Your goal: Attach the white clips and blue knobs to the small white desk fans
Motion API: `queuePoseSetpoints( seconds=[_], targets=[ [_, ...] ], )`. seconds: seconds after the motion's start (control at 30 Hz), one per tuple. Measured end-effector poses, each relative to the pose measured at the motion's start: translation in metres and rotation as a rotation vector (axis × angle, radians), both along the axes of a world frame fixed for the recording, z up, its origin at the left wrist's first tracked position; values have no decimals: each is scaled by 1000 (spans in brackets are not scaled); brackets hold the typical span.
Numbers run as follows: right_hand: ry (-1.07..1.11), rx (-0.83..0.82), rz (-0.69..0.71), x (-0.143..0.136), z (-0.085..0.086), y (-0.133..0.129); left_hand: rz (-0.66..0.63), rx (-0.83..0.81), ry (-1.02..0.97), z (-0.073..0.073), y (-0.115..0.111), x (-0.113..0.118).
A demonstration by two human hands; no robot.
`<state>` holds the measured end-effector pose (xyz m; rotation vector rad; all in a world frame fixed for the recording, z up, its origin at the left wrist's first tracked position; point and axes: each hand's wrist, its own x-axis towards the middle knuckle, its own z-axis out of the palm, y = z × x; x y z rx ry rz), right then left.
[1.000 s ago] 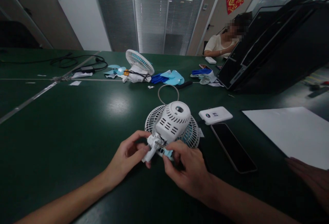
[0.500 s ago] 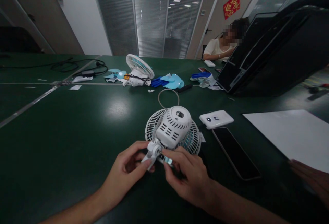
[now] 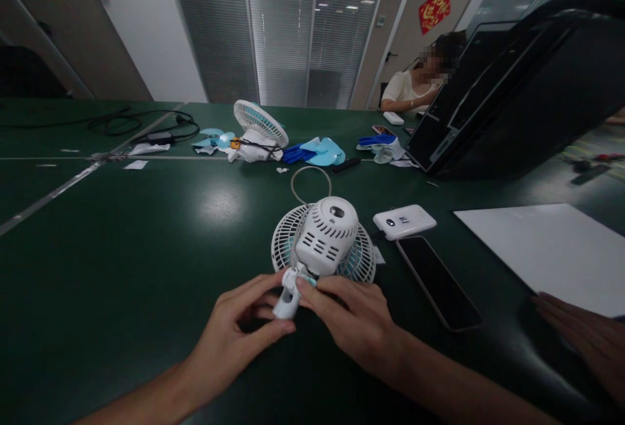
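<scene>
A small white fan (image 3: 328, 233) lies grille-down on the table, its slotted motor housing upward. At its near end juts a white mounting bracket (image 3: 287, 304). Fingers and thumb of my left hand (image 3: 239, 327) are closed around this bracket from the left. My right hand (image 3: 359, 321) pinches a light-blue knob (image 3: 307, 278) against the right side of the bracket's joint. The knob is mostly covered by my fingers, and its screw shaft is out of sight.
A white power bank (image 3: 405, 222) and a dark phone (image 3: 439, 283) lie right of the fan. Farther right are a white sheet (image 3: 547, 243) and another person's hand (image 3: 581, 334). A second fan (image 3: 258, 132), blue blades (image 3: 322, 151) and gloves (image 3: 383, 146) lie behind.
My right hand has moved the knob up and left against the bracket's joint; the metal shaft seen before is now hidden. The bracket has tilted slightly, and the whole view has shifted a little.
</scene>
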<state>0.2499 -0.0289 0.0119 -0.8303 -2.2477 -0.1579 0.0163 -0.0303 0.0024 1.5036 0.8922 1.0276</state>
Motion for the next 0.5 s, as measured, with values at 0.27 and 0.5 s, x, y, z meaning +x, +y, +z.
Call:
queuePoseSetpoints(
  seconds=[0.27, 0.5],
  targets=[
    [4, 36, 24, -4, 8, 1, 8, -72, -44, -3, 2, 0],
    [91, -3, -70, -12, 8, 2, -11, -133, -52, 1, 3, 4]
  ],
)
